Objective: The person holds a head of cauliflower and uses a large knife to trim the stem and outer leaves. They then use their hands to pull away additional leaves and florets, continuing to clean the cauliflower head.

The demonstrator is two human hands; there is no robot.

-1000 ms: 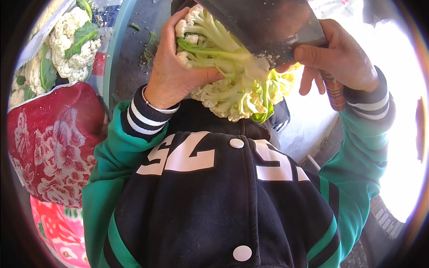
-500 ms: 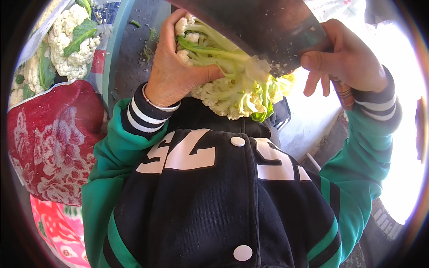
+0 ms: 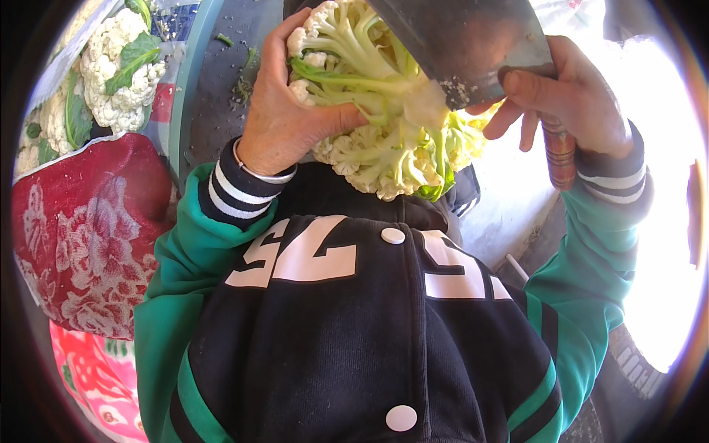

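Note:
My left hand (image 3: pixel 299 111) is wrapped round a cauliflower (image 3: pixel 391 122), its thumb pressed on the stems and its other fingers behind the florets. The cut side with pale stalks and the thick core faces up. In my right hand (image 3: pixel 569 92) is a cleaver (image 3: pixel 473 44) with a broad dark blade and a ringed wooden handle (image 3: pixel 558 151). My fingers pinch the blade near the handle, and bits of cauliflower stick to the metal. The blade's lower end lies close over the core; I cannot tell whether it touches. Part of the head is hidden behind the blade.
More cauliflowers (image 3: pixel 122 70) with green leaves lie at the far left. Nearer on that side are a dark red patterned cloth (image 3: pixel 92 236) and a pink-red patterned fabric (image 3: pixel 100 376). Leaf scraps (image 3: pixel 247 74) dot a dark surface with a blue-grey rim (image 3: pixel 193 66).
The cleaver has swung to a steeper angle and shifted slightly right, baring more of the cauliflower's stalks and core. Its handle shows more now. My left hand keeps its hold.

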